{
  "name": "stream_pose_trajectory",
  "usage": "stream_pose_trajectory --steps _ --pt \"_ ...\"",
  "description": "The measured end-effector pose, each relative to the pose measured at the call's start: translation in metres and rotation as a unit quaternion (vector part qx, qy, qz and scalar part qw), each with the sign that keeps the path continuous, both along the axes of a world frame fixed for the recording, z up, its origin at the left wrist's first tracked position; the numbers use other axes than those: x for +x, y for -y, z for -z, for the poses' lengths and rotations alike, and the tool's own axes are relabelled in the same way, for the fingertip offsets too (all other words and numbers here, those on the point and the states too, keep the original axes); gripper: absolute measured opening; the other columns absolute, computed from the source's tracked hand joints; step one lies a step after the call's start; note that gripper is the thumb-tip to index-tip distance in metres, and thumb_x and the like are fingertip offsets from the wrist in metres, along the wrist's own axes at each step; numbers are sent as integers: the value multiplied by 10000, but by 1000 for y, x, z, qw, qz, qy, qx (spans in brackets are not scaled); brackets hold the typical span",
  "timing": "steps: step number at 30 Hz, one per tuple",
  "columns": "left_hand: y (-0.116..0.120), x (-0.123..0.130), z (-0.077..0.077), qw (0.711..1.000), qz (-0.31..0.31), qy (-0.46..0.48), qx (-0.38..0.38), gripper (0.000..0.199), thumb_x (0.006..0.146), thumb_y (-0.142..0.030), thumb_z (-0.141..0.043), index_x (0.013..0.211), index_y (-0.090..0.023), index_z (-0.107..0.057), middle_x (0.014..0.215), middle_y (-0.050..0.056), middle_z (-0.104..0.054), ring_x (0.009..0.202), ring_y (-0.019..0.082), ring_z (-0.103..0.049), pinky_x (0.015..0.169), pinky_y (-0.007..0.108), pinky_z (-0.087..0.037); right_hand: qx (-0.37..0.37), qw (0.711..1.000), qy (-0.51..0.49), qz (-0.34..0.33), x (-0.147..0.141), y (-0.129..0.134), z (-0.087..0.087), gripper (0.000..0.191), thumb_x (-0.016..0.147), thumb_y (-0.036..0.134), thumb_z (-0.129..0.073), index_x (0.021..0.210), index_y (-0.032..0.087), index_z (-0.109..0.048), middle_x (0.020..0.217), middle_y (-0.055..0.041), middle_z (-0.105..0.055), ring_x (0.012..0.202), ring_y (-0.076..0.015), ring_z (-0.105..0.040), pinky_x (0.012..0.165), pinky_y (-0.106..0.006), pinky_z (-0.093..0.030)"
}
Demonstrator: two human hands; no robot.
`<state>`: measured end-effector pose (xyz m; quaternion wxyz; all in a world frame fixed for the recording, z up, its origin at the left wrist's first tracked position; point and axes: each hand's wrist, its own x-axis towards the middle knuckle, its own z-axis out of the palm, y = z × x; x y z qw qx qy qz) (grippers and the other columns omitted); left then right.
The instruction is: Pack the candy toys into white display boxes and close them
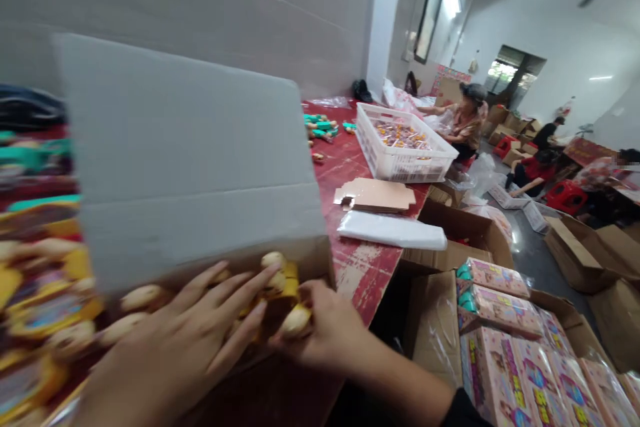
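Note:
An open cardboard box with a raised grey flap [195,153] stands on the red table, holding yellow plastic toys with cream rounded ends. My left hand [185,327] lies across the box opening with its fingers stretched out and apart, over several toys [143,297]. At the box's right end, my right hand [333,323] has its fingers closed around a yellow toy [297,321]. Another cream-ended yellow toy [273,261] stands just behind it. My left hand hides much of the box's contents, and motion blurs the near part of the view.
More yellow toys [45,307] lie on the left. Flat cartons [377,195], a white plastic stack [393,230] and a white crate of small wrapped pieces [410,163] sit to the right. Packed pink boxes [520,360] fill a carton below. Several people work farther back.

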<state>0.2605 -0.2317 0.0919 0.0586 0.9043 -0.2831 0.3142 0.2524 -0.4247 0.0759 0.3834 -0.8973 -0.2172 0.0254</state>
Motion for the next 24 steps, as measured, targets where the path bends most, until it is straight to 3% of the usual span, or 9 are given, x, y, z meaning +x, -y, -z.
stream_pose_trajectory --steps 3,6,10,13,19,21,24 --pt "11 -8 -15 991 -112 -69 35 436 884 -346 -357 1270 -240 -531 1177 29 -627 1161 310 -515 864 451 -491 58 998 -34 1 6 12 -4 510 706 363 -703 1137 205 -482 992 -45 -656 839 -191 -644 721 -294 -511" --pt "22 -13 -30 975 -151 -159 30 450 911 -360 -324 1334 -276 -449 1213 9 -605 1233 300 -451 894 443 -477 51 999 -15 -14 4 14 -2 338 738 340 -681 1016 194 -556 935 -47 -666 819 -183 -635 710 -280 -490" --pt "27 -16 -38 967 -154 -203 12 451 924 -354 -313 1355 -272 -417 1246 13 -578 1269 312 -394 964 468 -433 11 997 61 -40 -7 14 1 279 765 314 -649 996 180 -572 940 -65 -662 851 -184 -626 746 -281 -477" --pt "26 -17 -37 966 -153 -210 3 448 931 -367 -310 1352 -261 -422 1242 26 -575 1271 317 -381 989 474 -413 -24 996 75 -47 -9 15 0 252 763 342 -645 949 187 -577 896 -52 -666 805 -176 -635 687 -255 -470" --pt "24 -18 -35 969 -147 -200 12 462 922 -368 -352 1378 -295 -368 1287 32 -537 1291 313 -360 965 474 -437 -24 998 47 27 4 9 -1 301 805 489 -553 880 198 -561 786 -38 -670 680 -170 -633 570 -234 -406" --pt "23 -18 -36 974 -138 -178 31 442 906 -309 -393 1346 -341 -406 1287 15 -536 1269 316 -388 922 455 -465 -67 995 61 45 7 4 -1 323 821 518 -526 861 198 -542 769 -45 -671 673 -185 -641 554 -242 -379" --pt "22 -20 -37 976 -131 -163 51 493 858 -188 -445 1321 -357 -438 1235 2 -571 1256 308 -405 927 418 -466 -190 976 62 83 7 -2 -3 382 831 574 -486 818 193 -519 694 -76 -666 621 -228 -649 503 -264 -317"
